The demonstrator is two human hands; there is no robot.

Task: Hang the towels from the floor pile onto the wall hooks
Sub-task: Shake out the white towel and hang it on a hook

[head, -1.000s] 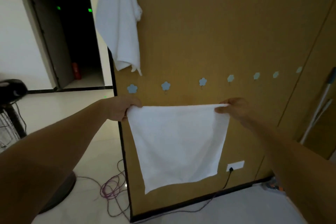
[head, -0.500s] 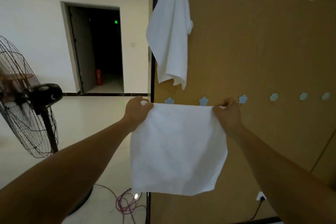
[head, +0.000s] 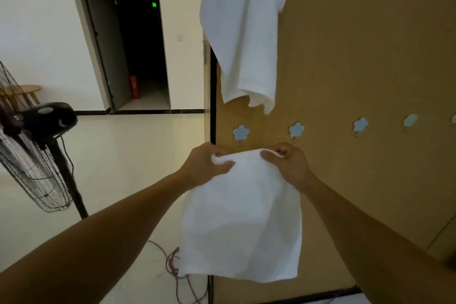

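Below, towel (head: 241, 217) hangs from left hand (head: 204, 168) and right hand (head: 291, 166) fingers (head: 281, 148)

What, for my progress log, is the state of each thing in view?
held towel: hanging free below both hands, on no hook.
left hand: grips the held towel's top left corner.
right hand: grips its top right corner.
hung towel: draped on the wall, its hook out of frame.
blue flower hooks: bare.
door: open, dark inside.
fan: running or not, cannot tell.
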